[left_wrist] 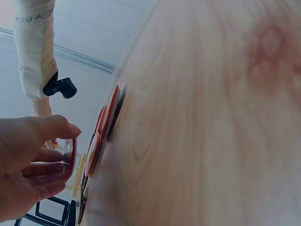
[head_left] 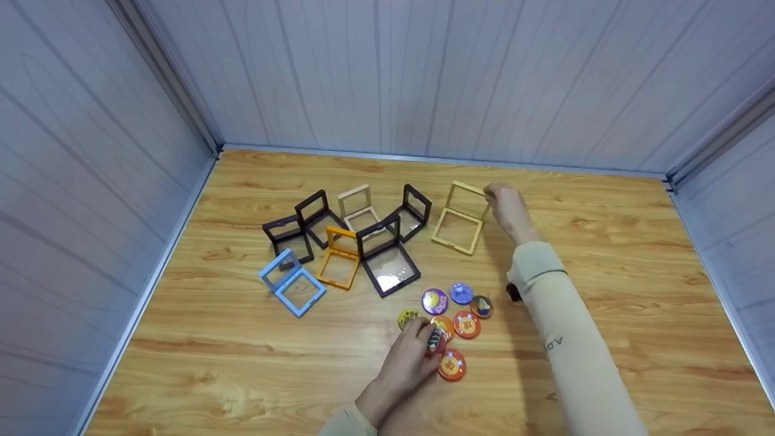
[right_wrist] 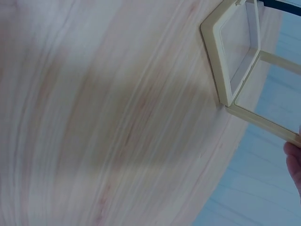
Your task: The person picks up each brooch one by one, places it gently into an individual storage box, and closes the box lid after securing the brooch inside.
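Note:
My left hand [head_left: 407,358] pinches a round red-edged badge [head_left: 435,340] between thumb and fingers, above the other badges; in the left wrist view the badge [left_wrist: 70,157] is held edge-on. An orange badge [head_left: 444,325] and a green one [head_left: 407,317] lie partly hidden by that hand. At the back right, my right hand [head_left: 507,206] pinches the top right corner of the raised half of a pale yellow display frame [head_left: 457,249]. That frame stands open, its lower half on the table. In the right wrist view only some fingertips [right_wrist: 294,162] show at the raised half.
Several open frames stand to the left: blue [head_left: 312,303], orange [head_left: 337,284], beige [head_left: 358,212] and dark ones, the largest dark frame [head_left: 408,275] nearest the badges. Purple [head_left: 435,301], blue [head_left: 461,293] and red [head_left: 467,324] badges lie on the wooden table [head_left: 242,363]. Panel walls [head_left: 399,79] enclose it.

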The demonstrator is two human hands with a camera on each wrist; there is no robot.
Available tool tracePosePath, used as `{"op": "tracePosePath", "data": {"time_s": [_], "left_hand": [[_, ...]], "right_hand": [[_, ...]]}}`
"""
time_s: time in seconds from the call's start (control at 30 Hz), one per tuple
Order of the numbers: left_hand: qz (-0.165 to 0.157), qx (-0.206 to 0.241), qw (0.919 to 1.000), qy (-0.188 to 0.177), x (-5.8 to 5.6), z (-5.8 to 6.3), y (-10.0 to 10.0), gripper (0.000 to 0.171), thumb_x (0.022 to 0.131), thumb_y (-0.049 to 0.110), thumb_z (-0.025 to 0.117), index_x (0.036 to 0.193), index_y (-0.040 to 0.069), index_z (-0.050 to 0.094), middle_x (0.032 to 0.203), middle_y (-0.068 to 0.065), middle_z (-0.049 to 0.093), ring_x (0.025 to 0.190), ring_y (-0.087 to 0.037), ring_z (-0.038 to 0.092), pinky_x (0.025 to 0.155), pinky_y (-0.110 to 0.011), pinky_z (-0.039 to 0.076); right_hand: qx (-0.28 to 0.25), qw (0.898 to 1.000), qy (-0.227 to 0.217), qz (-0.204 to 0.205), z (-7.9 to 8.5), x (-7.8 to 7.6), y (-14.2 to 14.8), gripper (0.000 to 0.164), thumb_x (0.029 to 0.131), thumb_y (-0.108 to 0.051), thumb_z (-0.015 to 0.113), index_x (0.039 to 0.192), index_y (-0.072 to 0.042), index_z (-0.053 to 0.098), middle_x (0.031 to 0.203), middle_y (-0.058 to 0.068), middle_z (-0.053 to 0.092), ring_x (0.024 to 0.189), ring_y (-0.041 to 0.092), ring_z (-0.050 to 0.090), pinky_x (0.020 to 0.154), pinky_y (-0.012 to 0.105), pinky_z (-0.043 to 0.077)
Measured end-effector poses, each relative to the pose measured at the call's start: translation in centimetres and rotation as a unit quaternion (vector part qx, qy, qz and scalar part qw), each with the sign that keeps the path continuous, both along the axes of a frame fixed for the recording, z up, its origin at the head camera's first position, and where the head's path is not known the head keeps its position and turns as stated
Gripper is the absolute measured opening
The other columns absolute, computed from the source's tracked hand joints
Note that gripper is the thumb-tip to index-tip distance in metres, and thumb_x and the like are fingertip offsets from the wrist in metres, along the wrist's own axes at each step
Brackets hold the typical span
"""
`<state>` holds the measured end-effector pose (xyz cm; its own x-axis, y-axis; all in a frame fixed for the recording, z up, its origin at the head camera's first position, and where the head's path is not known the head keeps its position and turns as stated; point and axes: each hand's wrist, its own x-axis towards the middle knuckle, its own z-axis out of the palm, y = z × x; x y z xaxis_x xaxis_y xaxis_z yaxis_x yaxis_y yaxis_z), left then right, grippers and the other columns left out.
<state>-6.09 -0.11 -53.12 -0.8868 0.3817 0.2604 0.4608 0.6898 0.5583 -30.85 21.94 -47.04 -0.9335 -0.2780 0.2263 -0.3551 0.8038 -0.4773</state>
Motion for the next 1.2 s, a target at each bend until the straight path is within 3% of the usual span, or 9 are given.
{"op": "tracePosePath", "data": {"time_s": [0.3,0.57,0.9,1.2], "left_hand": [[0.009,0.020,0.9987,-0.047,-0.2,0.4,-0.5,0.049,0.074,0.018,0.069,0.115,-0.005,0.053,0.112,-0.011,0.047,0.104,-0.019,0.047,0.089,-0.029,0.042],[0.013,0.024,0.9994,0.022,-0.9,0.7,-1.0,0.049,0.072,0.017,0.071,0.111,-0.005,0.054,0.108,-0.008,0.048,0.101,-0.018,0.047,0.084,-0.028,0.044],[0.000,0.024,0.9997,0.000,-1.7,1.4,-1.1,0.049,0.074,0.017,0.070,0.114,-0.006,0.053,0.112,-0.012,0.047,0.104,-0.017,0.046,0.088,-0.023,0.041],[-0.013,0.009,0.9998,-0.009,-3.3,2.7,-1.2,0.050,0.075,0.019,0.069,0.115,-0.005,0.052,0.113,-0.012,0.047,0.104,-0.019,0.046,0.090,-0.026,0.041]], "right_hand": [[-0.014,1.000,0.022,-0.013,-0.3,1.4,0.8,0.018,0.087,0.001,0.051,0.101,0.010,0.059,0.094,0.024,0.059,0.085,0.036,0.057,0.074,0.042,0.048],[-0.032,0.999,0.036,-0.023,-0.6,3.0,1.7,0.019,0.087,0.000,0.052,0.101,0.011,0.059,0.092,0.024,0.059,0.081,0.034,0.058,0.070,0.040,0.050],[-0.044,0.998,0.042,-0.033,-0.7,4.6,2.7,0.019,0.085,0.001,0.054,0.102,0.010,0.060,0.091,0.024,0.059,0.079,0.033,0.057,0.067,0.041,0.049],[-0.056,0.995,0.058,-0.052,-1.0,6.3,3.2,0.019,0.084,0.001,0.056,0.100,0.011,0.061,0.090,0.025,0.059,0.077,0.034,0.057,0.065,0.041,0.049]]}}
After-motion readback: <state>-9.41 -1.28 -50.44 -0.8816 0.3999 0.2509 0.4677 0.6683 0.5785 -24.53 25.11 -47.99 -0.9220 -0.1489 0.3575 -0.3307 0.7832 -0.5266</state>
